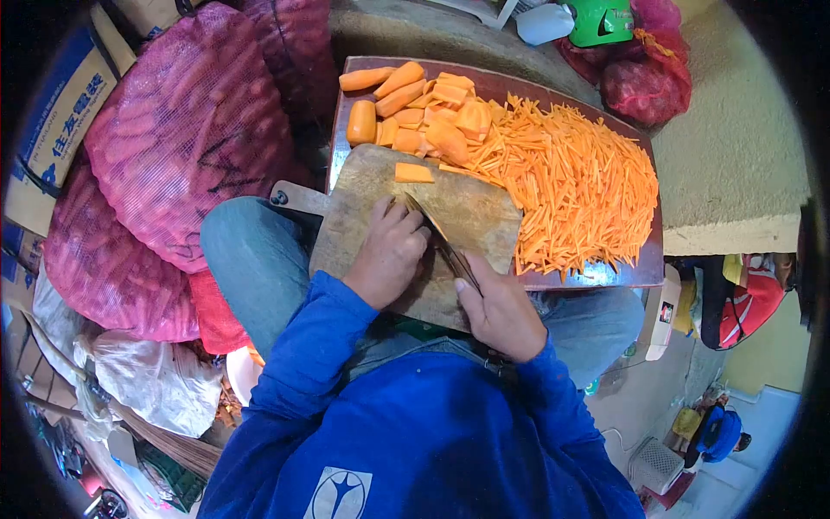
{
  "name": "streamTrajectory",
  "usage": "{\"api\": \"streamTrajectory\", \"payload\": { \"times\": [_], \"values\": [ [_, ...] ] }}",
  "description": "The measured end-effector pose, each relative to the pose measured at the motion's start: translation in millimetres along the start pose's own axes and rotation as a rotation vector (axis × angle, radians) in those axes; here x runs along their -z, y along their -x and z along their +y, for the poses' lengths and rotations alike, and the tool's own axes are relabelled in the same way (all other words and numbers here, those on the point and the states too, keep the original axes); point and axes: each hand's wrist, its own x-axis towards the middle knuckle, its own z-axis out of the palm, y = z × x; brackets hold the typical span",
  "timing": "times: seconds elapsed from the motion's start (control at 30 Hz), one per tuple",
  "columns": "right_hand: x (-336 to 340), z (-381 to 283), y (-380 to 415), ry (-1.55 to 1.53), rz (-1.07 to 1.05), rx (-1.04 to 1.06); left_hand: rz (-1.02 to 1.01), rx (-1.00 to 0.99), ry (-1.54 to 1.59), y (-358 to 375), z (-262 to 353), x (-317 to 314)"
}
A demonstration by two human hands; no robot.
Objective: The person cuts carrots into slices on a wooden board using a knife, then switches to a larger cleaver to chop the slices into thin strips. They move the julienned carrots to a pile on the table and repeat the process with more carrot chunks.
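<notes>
A wooden cutting board (pixel 354 203) lies across my lap, its handle toward the left. My right hand (pixel 501 311) grips a knife (pixel 441 238), whose blade slants up and left over the board. Beside the blade, my left hand (pixel 391 251) rests on the board with fingers curled; what is under them, if anything, is hidden. Just above it lies a flat carrot piece (pixel 413 173). Beyond the board, peeled carrots (pixel 399 80), thick carrot slices (pixel 445 138) and a big heap of carrot strips (pixel 579 186) cover much of a dark red table (pixel 657 259).
Large pink mesh sacks of carrots (pixel 190 138) stand at the left, with cardboard boxes (pixel 56 112) behind. A red mesh bag (pixel 644 86), a green container (pixel 601 22) and a white jug (pixel 545 24) sit at the top. Another person (pixel 719 432) is far off at lower right.
</notes>
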Motion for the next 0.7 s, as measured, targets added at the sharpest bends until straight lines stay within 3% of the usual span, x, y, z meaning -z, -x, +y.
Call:
{"api": "streamTrajectory", "payload": {
  "times": [0.7],
  "values": [
    [-2.0,-4.3,1.3,-0.009,0.002,-0.019,-0.032,0.013,-0.041,2.5,0.8,-3.3]
  ]
}}
